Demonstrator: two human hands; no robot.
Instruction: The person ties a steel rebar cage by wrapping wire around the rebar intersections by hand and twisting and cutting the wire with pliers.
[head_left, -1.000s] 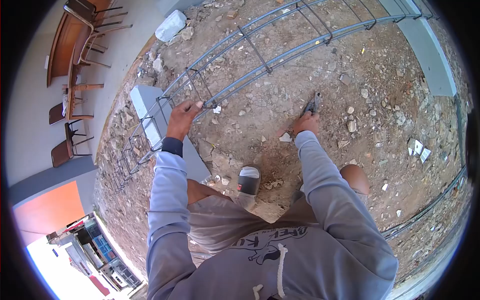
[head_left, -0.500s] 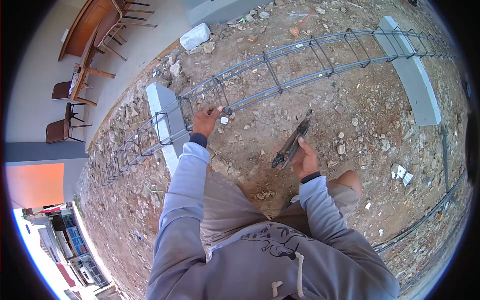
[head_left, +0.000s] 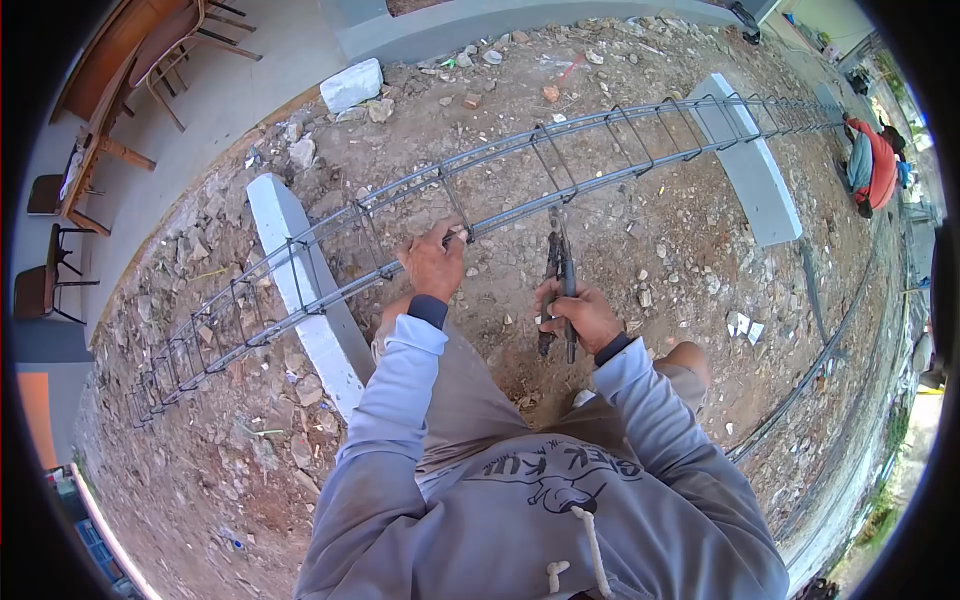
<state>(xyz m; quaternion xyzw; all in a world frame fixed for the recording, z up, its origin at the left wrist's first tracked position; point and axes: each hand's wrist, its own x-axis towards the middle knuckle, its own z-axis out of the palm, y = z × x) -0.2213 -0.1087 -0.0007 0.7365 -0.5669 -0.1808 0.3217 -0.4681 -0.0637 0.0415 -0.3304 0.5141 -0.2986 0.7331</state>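
My left hand (head_left: 436, 262) is closed at the near bar of a long steel rebar cage (head_left: 520, 208), its fingertips pinched where a stirrup meets the bar. In my right hand (head_left: 578, 312) is a dark pair of pliers (head_left: 566, 262), its handles spread apart and its jaws pointing at the cage's near bar, just right of my left hand. The cage lies across a pale concrete block (head_left: 298, 268) on the left and another grey block (head_left: 745, 160) on the right.
At the far right a person in red (head_left: 880, 168) bends near the cage's end. A white stone (head_left: 352, 86) lies beyond the cage. Wooden furniture (head_left: 100, 145) and chairs stand at the upper left. Rubble covers the ground, with white tile pieces (head_left: 742, 326) on the right.
The pliers have come up off the ground to the cage, and their handles have parted. The view has swung right, bringing the bending person into sight. My left hand stays at the near bar.
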